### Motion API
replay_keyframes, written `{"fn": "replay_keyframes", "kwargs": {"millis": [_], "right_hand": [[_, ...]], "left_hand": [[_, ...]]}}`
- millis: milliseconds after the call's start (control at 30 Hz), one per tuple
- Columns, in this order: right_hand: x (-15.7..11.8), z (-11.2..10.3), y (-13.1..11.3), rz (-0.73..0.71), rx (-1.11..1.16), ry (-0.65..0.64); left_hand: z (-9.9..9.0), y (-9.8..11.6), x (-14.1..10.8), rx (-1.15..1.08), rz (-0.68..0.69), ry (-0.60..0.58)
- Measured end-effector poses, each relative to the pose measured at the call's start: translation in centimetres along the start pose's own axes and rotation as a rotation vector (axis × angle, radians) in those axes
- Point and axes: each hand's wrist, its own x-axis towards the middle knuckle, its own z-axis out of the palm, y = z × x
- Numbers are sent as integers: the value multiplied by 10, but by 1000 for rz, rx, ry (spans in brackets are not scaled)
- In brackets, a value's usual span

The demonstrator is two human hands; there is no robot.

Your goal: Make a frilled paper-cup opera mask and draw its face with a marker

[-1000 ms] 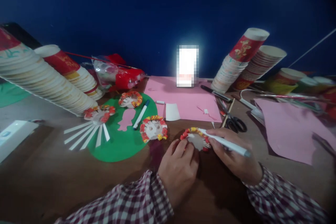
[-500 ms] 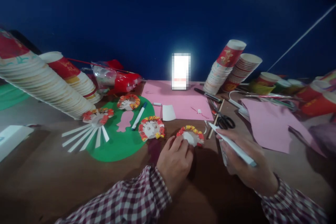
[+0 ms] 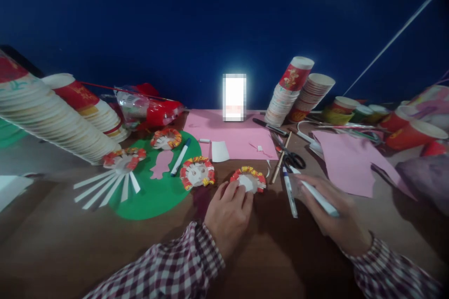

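Observation:
Fingers of my left hand (image 3: 228, 212) rest together on a paper ring with a red and yellow edge and a white middle (image 3: 249, 180). My right hand (image 3: 335, 212) is closed around a white marker (image 3: 320, 197), well to the right of that ring. Between my hands a capped pen (image 3: 289, 192) lies on the brown table. Black-handled scissors (image 3: 294, 159) and a thin wooden stick (image 3: 281, 157) lie just beyond it. A similar ring with a drawn face (image 3: 197, 173) sits left of my left hand.
Tall paper cup stacks lean at the left (image 3: 63, 114) and back right (image 3: 289, 88). A green sheet (image 3: 150, 203) carries a blue-capped marker (image 3: 180, 157) and pink cutout (image 3: 162, 164). Pink paper (image 3: 238, 142) lies behind, with another piece (image 3: 351, 163) at right. A bright, pixelated rectangle (image 3: 235, 96) stands behind.
The view has shifted slightly to the right. My right hand has moved off the capped pen, which now lies in plain view. My left hand stays on the ring.

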Motion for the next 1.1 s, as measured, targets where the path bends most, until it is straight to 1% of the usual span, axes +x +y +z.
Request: {"fn": "replay_keyframes", "kwargs": {"millis": [67, 133, 233, 300, 400, 467, 533, 567, 633, 733, 800, 900, 1000, 1100], "right_hand": [[2, -4, 11, -36, -116, -99], [1, -5, 20, -61, -233, -151], [-2, -2, 30, -86, -322, -170], [-5, 2, 33, -92, -345, -163], [-7, 4, 37, -88, -363, -147], [-9, 3, 39, -72, -368, -140], [-10, 1, 41, -49, -386, -137], [-10, 0, 42, -45, -404, -129], [-11, -2, 43, -49, -454, -112], [-13, -4, 43, -58, -545, -112], [-14, -4, 44, -61, -602, -138], [-15, -6, 45, -71, -664, -166], [-15, -7, 47, -75, -681, -187], [-15, -7, 48, -90, -668, -198]], "left_hand": [[0, 0, 0, 5, 8, 7], [1, 1, 0, 1, 14, 15], [0, 3, -2, -11, 18, 33], [-3, 2, -2, -26, 28, 67], [-14, -12, 1, -63, -2, 137], [-21, -25, 3, -88, -88, 175], [-25, -37, 5, -112, -142, 229], [-26, -39, 5, -129, -148, 244], [-23, -36, 4, -157, -105, 208], [-14, -17, -2, -162, 54, 71], [-8, -4, -6, -178, 162, -5], [-7, 4, -6, -210, 271, -126], [-11, 0, -3, -223, 301, -202], [-14, -4, 0, -201, 264, -219]]}}
